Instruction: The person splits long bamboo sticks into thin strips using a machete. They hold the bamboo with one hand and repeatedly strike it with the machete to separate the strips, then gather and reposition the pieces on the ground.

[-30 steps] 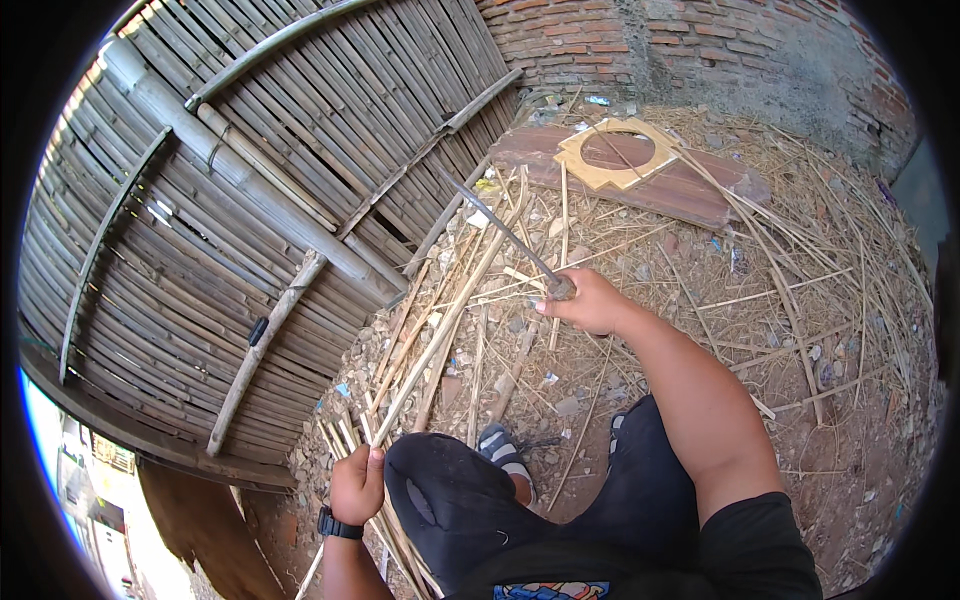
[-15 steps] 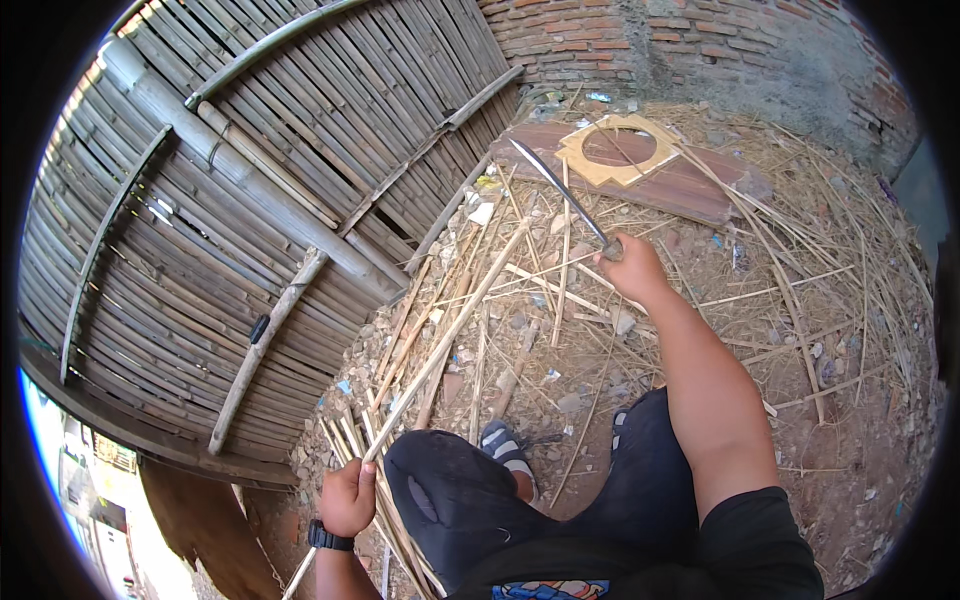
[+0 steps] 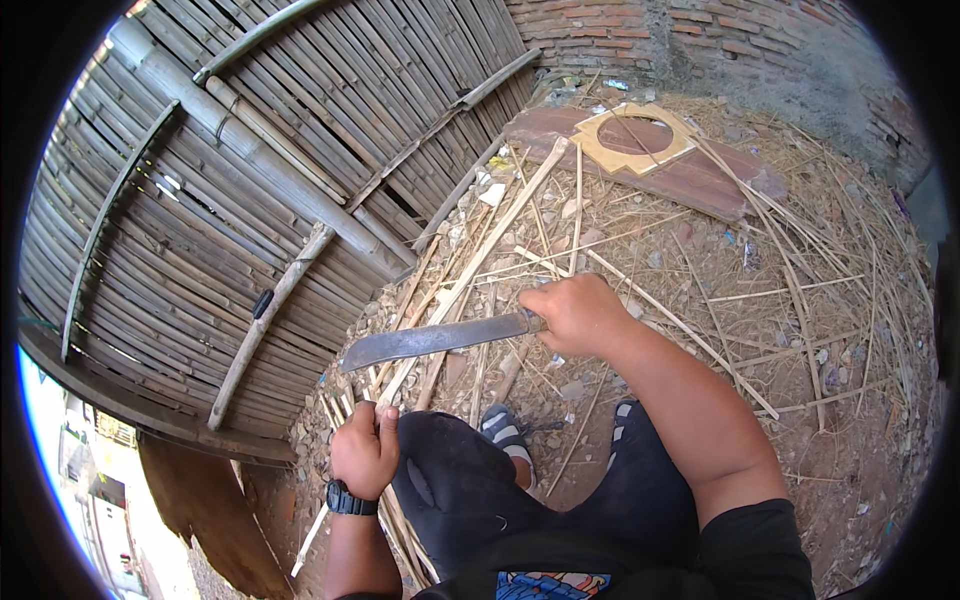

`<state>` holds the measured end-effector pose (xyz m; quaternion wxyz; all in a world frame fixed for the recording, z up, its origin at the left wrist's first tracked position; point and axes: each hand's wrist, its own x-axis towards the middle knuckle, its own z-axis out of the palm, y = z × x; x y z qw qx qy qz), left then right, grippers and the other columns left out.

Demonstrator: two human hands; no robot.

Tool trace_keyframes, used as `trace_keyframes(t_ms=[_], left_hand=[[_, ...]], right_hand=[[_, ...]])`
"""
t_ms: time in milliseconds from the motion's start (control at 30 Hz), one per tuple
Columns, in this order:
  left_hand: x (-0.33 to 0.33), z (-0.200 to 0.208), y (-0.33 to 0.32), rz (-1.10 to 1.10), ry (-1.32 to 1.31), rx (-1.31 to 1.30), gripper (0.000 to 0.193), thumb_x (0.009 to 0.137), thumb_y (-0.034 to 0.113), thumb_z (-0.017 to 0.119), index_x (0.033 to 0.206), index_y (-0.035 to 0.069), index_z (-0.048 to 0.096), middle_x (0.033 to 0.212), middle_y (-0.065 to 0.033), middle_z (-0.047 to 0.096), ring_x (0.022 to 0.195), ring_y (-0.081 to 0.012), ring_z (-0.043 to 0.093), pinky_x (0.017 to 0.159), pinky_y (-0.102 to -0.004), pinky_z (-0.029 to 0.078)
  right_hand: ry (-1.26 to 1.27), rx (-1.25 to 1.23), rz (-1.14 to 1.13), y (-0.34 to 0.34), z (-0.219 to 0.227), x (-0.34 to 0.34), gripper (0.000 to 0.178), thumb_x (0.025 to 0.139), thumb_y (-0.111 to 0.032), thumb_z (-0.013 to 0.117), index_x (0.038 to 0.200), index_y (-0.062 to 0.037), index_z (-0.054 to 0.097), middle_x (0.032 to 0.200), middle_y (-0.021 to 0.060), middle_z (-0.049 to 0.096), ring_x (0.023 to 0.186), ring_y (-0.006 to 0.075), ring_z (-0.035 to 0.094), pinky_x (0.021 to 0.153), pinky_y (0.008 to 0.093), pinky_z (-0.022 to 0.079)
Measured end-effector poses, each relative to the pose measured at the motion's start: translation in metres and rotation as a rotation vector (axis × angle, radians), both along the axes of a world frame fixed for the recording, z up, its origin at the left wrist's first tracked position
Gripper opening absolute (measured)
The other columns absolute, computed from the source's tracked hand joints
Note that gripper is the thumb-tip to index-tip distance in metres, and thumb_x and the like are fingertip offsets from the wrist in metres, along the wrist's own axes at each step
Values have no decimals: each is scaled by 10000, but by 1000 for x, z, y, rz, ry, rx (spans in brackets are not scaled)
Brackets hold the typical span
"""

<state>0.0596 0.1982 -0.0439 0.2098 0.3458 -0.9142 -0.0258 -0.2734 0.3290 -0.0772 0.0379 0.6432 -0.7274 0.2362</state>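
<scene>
My right hand (image 3: 578, 315) is closed round the handle of a machete. Its broad dark blade (image 3: 440, 338) points left and lies across my view of a long pale bamboo strip (image 3: 512, 212); whether they touch I cannot tell. Beside my left knee, my left hand (image 3: 363, 450) is wrapped round that strip, thumb along it. The strip runs away from me at a slant to the brown board (image 3: 690, 190), and its near end sticks out below my left wrist. More thin strips (image 3: 405, 530) lie beside my left thigh.
A bamboo slat wall (image 3: 270, 170) rises on the left, a brick wall (image 3: 720, 45) at the back. On the board lies a yellowish frame (image 3: 600, 158) with a round hole. Bamboo strips, straw and rubble cover the ground around my sandalled feet (image 3: 505, 435).
The machete has swung from pointing away to pointing left, nearer to me. The strip's far end has shifted farther away. My left hand has moved slightly up and right.
</scene>
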Motion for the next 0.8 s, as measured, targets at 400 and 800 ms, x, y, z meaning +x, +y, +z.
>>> trace_keyframes(t_ms=[400,800], left_hand=[[0,-4,6,-26,-24,10,339,994,278,627,785,30,525,650,-207,581,582,-433,584,523,-505,432],[10,-9,3,-6,-26,-96,317,980,280,642,794,40,549,670,-188,607,593,-411,612,526,-483,467]], right_hand=[[51,-14,40,1,1,-4,269,752,-176,750,989,-98,649,847,139,698,822,363,705,728,483,560],[-130,-131,-129,8,-15,-40,264,761,-183,755,1001,-93,691,767,160,690,748,380,695,679,484,548]])
